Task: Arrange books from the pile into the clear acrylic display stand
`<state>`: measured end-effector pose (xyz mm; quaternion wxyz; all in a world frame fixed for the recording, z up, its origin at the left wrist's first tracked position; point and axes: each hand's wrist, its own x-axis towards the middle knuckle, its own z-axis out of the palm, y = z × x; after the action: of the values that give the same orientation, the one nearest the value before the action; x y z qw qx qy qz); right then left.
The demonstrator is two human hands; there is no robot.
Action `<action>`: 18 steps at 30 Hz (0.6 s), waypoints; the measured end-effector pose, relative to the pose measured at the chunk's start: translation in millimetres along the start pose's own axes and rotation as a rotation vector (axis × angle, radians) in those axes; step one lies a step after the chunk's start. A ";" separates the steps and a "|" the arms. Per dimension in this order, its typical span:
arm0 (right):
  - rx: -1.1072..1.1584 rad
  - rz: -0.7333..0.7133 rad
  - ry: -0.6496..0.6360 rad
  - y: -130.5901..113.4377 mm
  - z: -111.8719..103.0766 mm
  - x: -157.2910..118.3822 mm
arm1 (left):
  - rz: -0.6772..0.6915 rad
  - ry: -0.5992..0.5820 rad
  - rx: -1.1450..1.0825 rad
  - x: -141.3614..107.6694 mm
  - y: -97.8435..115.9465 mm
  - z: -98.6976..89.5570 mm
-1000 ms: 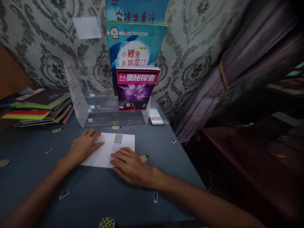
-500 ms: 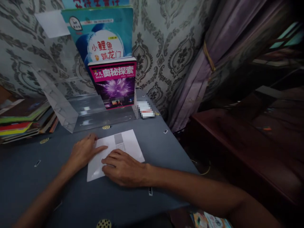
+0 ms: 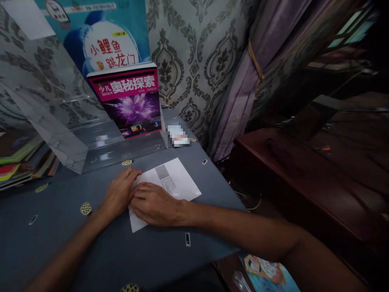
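Note:
A white paper sheet (image 3: 184, 178) with a grey block and small print lies at an angle on the blue-grey tabletop cloth (image 3: 103, 247). At its left edge, my left hand (image 3: 120, 194) is closed with the fingers curled over the paper. My right hand (image 3: 156, 204) lies across the paper's near left part, its fingers bent and pressed together, touching the left hand. Both thumbs and the pinched edge are mostly hidden. Behind the paper stands a clear plastic book rack (image 3: 75, 156), holding a magenta-and-purple book (image 3: 135, 107) and a taller teal book (image 3: 73, 28).
A pile of books and papers (image 3: 24, 162) sits at the left edge. Beside the rack lies a small blurred white item (image 3: 178, 136). A purple curtain (image 3: 231, 109) hangs behind, with a dark red wooden surface (image 3: 282, 170) to the right. A colourful booklet (image 3: 270, 275) lies below the table edge.
The paper has turned and shifted right. My left hand has moved in against my right hand, its fingers now curled at the paper's left edge. The camera view has also shifted.

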<state>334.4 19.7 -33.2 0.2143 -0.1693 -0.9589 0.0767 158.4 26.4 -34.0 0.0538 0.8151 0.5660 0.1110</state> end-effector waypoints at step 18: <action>-0.090 0.581 -0.074 54.2 -10.5 -52.1 | 0.004 -0.026 0.407 -9.0 16.8 2.8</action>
<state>399.1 52.3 -55.8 0.1405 -0.4429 -0.8800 0.0986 171.4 12.2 -34.2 -0.1048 0.8116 0.5745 -0.0162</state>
